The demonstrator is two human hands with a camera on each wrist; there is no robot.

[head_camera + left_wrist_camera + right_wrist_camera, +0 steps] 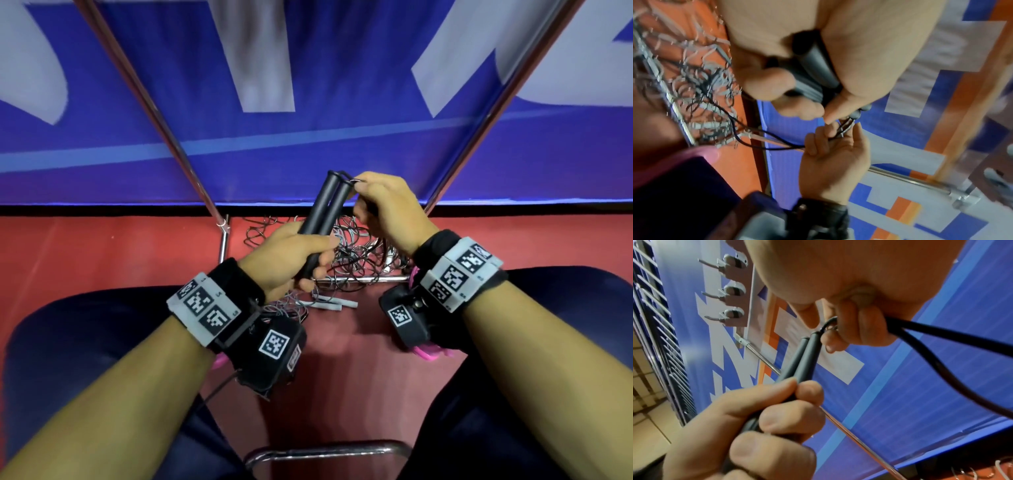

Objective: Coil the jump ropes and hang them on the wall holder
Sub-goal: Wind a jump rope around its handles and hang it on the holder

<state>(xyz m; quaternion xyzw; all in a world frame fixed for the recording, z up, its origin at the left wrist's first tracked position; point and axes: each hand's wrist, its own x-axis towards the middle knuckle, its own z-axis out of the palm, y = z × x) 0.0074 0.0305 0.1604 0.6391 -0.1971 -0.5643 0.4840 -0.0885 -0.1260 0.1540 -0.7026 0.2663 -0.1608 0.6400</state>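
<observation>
Two black jump-rope handles are held side by side, tilted up and away. My left hand grips their lower ends. At the top ends my right hand pinches the thin black cord, which loops out of that fist and trails down to a tangled pile of ropes on the red floor. In the left wrist view the right hand's fingers close on the cord just below the handles. The wall holder, a board with three metal hooks, sits high on the blue wall.
Two slanted metal poles rise on either side in front of the blue banner wall. White rope handles lie on the floor by the pile. My knees flank the hands; a metal seat frame is below.
</observation>
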